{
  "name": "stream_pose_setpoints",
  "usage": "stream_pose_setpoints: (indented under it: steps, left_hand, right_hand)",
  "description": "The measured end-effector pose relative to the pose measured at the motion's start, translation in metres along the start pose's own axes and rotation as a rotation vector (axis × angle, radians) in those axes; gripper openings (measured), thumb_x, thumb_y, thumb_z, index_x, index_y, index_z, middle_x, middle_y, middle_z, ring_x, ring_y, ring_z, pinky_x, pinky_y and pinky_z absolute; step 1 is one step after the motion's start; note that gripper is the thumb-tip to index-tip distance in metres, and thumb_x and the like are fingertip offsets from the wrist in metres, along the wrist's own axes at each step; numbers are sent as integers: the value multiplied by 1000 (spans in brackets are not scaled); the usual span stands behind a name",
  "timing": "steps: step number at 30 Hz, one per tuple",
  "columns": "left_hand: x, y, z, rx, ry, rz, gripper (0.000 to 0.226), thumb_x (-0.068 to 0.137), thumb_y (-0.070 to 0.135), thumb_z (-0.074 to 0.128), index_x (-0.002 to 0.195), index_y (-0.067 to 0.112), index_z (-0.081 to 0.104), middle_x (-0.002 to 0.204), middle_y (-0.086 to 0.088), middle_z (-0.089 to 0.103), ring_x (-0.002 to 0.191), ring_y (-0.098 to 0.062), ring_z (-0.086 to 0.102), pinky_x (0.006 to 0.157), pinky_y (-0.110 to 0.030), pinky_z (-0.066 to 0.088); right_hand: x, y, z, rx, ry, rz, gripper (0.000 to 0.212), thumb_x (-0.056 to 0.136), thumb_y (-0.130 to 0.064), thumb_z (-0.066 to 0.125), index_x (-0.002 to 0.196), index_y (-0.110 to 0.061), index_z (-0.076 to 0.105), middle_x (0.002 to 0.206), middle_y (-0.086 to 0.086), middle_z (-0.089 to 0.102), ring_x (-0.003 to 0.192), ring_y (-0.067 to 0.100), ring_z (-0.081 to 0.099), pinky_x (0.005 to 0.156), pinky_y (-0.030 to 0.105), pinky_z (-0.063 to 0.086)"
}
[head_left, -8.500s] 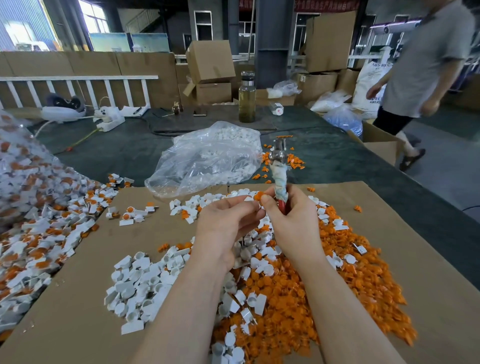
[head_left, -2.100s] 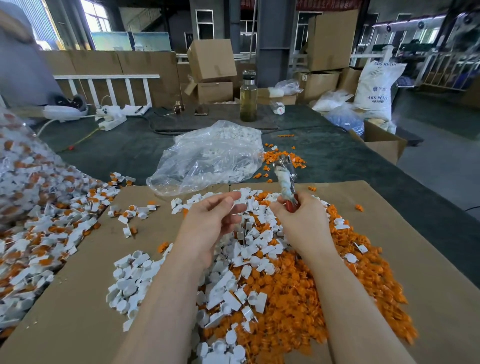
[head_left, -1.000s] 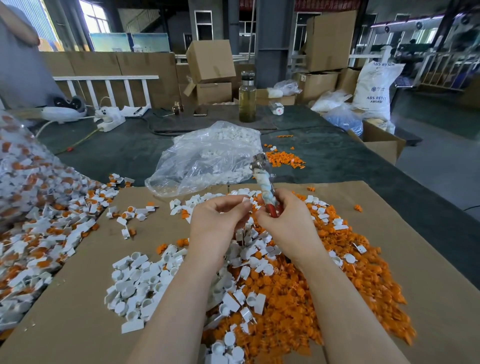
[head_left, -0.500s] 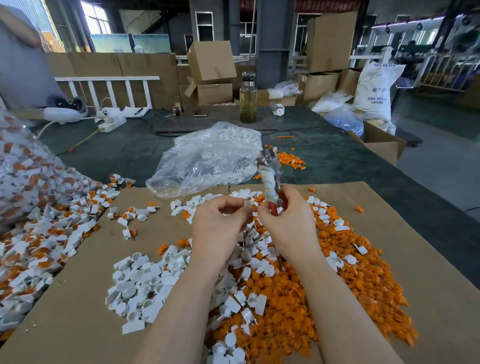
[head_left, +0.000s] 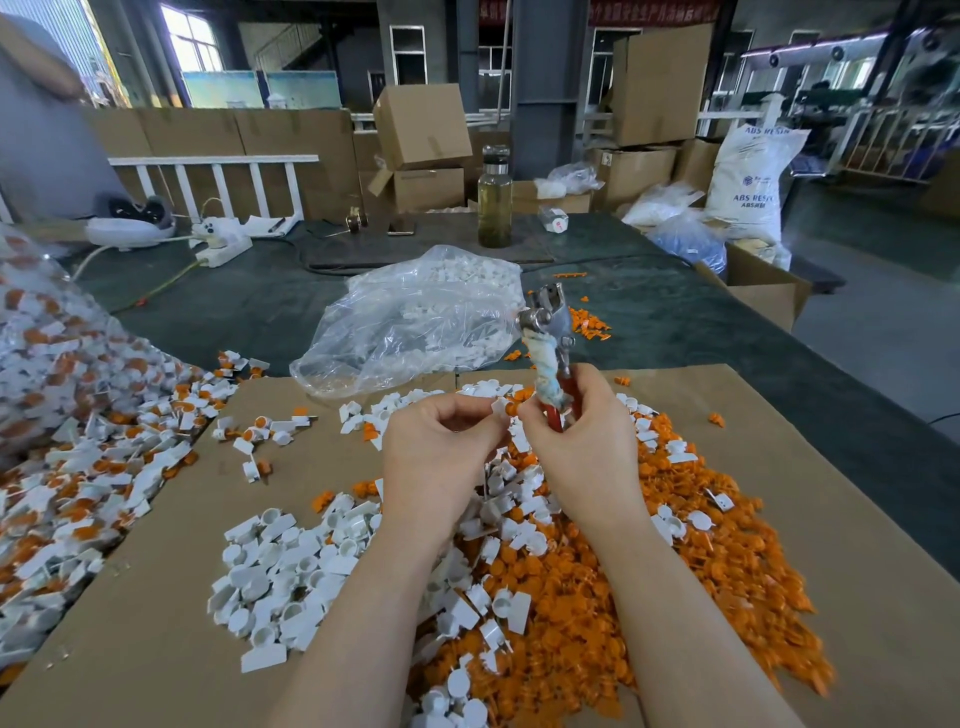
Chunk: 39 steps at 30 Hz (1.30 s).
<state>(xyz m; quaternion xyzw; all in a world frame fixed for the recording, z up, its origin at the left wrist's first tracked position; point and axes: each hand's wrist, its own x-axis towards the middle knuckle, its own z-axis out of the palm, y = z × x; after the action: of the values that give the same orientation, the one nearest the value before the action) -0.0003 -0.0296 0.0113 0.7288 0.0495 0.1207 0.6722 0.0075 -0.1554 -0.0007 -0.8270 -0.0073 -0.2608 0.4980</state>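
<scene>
My right hand (head_left: 582, 447) grips red-handled metal pliers (head_left: 546, 338) upright, one handle wrapped in stained cloth, the jaws pointing away from me. My left hand (head_left: 441, 457) pinches a small white plastic piece (head_left: 500, 406) at its fingertips, right next to my right thumb. Both hands hover over a mixed heap: orange plastic pieces (head_left: 623, 582) to the right, white plastic pieces (head_left: 291, 577) to the left, all lying on brown cardboard (head_left: 857, 519).
A clear plastic bag of white pieces (head_left: 415, 317) lies just beyond the cardboard. A big pile of joined white-and-orange parts (head_left: 62, 441) fills the left. Farther back stand a glass bottle (head_left: 494, 200), a power strip (head_left: 223, 241), cardboard boxes and a white resin sack (head_left: 750, 182).
The pliers have tipped a little to the right and risen slightly. My left hand still pinches the white piece close to my right thumb. The piles are unchanged.
</scene>
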Motion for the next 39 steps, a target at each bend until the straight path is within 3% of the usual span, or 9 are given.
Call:
stream_pose_setpoints:
  steps: [5, 14, 20, 24, 33, 39]
  left_hand:
    - [0, 0, 2, 93, 12, 72, 11, 79, 18, 80, 75, 28, 78, 69, 11, 74, 69, -7, 72, 74, -30, 61]
    - [2, -4, 2, 140, 34, 96, 11, 80, 19, 78, 73, 28, 77, 70, 14, 74, 70, -5, 71, 72, -25, 58]
    - [2, -6, 4, 196, 45, 108, 12, 81, 23, 76, 71, 31, 75, 68, 18, 72, 66, 1, 67, 57, -9, 48]
    - [3, -7, 3, 193, 35, 109, 10, 80, 24, 80, 73, 29, 75, 69, 16, 72, 67, -1, 68, 58, -13, 50]
    - [3, -5, 0, 140, 10, 78, 13, 78, 25, 84, 71, 29, 74, 68, 12, 72, 64, -4, 66, 54, -10, 47]
    - [3, -5, 0, 166, 27, 77, 15, 79, 25, 84, 70, 29, 73, 67, 9, 72, 64, -9, 67, 55, -13, 49]
  right_hand:
    - [-2, -3, 1, -47, 16, -24, 24, 84, -26, 72, 96, -33, 52, 81, -23, 59, 83, -10, 57, 61, 14, 42]
    - [0, -1, 2, -27, -48, 17, 18, 87, -25, 70, 99, -26, 57, 88, -17, 61, 80, 1, 59, 63, 17, 41]
    - [0, 0, 2, -29, -63, 31, 17, 88, -26, 69, 100, -25, 57, 89, -16, 62, 81, 0, 58, 61, 17, 40]
    - [0, 0, 3, -39, -77, 31, 17, 88, -29, 69, 101, -26, 57, 91, -17, 62, 83, 2, 60, 68, 22, 48]
    - [0, 0, 1, 4, -106, 27, 15, 89, -27, 68, 97, -30, 56, 88, -16, 62, 82, 3, 61, 67, 22, 48]
    - [0, -2, 0, 29, -140, 6, 20, 89, -24, 67, 86, -37, 51, 78, -17, 59, 70, -7, 55, 55, 10, 39]
